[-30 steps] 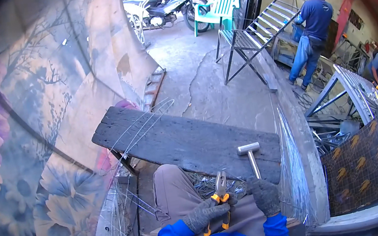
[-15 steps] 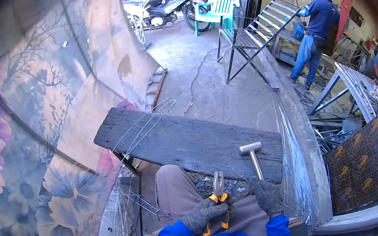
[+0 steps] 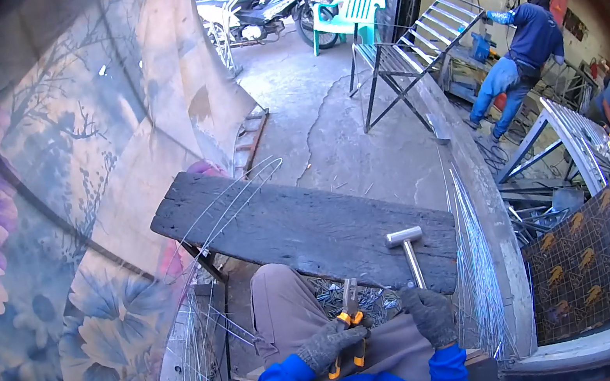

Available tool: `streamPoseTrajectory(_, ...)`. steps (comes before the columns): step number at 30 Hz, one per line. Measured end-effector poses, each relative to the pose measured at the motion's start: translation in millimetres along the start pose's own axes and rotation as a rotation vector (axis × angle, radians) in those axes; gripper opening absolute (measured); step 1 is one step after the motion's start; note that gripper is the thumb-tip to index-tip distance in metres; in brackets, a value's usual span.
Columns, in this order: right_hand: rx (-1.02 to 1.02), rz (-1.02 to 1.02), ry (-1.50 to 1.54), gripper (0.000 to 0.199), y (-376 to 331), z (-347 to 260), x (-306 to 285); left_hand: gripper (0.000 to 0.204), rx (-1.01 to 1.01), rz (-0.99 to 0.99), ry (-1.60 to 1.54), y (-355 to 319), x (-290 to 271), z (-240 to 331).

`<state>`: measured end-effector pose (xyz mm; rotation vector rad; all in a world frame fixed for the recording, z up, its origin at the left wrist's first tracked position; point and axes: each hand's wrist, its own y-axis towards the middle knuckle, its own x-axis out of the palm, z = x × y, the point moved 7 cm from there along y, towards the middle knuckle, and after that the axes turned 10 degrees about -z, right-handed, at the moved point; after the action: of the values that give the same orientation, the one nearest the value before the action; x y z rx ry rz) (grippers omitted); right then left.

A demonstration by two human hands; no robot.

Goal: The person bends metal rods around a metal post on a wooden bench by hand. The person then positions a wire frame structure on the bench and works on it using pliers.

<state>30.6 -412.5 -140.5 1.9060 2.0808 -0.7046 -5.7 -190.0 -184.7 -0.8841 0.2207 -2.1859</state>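
Note:
My gloved left hand (image 3: 332, 346) is closed around a pair of pliers (image 3: 352, 317) with yellow-and-black handles, jaws pointing up and away from me. My gloved right hand (image 3: 430, 318) is curled at the near edge of a dark wooden bench (image 3: 303, 230), its fingertips pressed together; what they hold is too small or hidden to make out. A hammer (image 3: 404, 238) with a metal head lies on the bench, its handle running down toward the right hand. Whether the fingers touch that handle, I cannot tell. Bent wires (image 3: 243, 200) rest across the bench's left end.
Long thin wires (image 3: 477, 275) stand in a bundle right of the bench. A floral cloth (image 3: 89, 223) hangs at left. Metal frames (image 3: 411, 56), a green chair (image 3: 353, 10) and a motorcycle (image 3: 263, 15) stand farther off. Two co-workers (image 3: 527, 39) are at the right.
The co-worker in blue has shifted to the right and leans more, one arm stretched toward the metal frame. My hands and the pliers have barely moved; the hammer lies as before.

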Motion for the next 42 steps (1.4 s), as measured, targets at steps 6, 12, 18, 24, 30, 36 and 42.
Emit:
streamPoseTrajectory(6,0.055,-0.060,-0.039,0.038,-0.6,-15.4,6.9,0.042,0.037,-0.037,-0.080,-5.2,2.8,-2.4)
streamPoseTrajectory(12,0.050,-0.014,-0.015,0.041,-1.2,-13.3,3.3,0.051,0.093,-0.071,-0.135,-2.8,3.8,-0.2)
streamPoseTrajectory(18,0.005,0.012,-0.099,0.044,1.1,-13.6,1.0,0.060,0.099,-0.142,-0.172,-0.5,7.7,5.5)
streamPoseTrajectory(24,-0.015,0.035,-0.060,0.041,-0.1,-16.4,-0.2,0.060,0.122,-0.176,-0.211,-2.2,13.7,9.0)
streamPoseTrajectory(30,0.026,0.023,-0.021,0.040,-0.3,-12.3,0.8,0.062,0.095,-0.150,-0.252,0.1,10.3,5.1)
streamPoseTrajectory(36,-0.023,-0.051,-0.115,0.040,2.7,-5.1,6.1,0.060,0.096,-0.122,-0.226,2.5,3.5,1.2)
streamPoseTrajectory(42,-0.012,-0.042,-0.062,0.043,3.6,3.9,11.1,0.059,0.066,-0.104,-0.313,2.3,-0.2,-6.1)
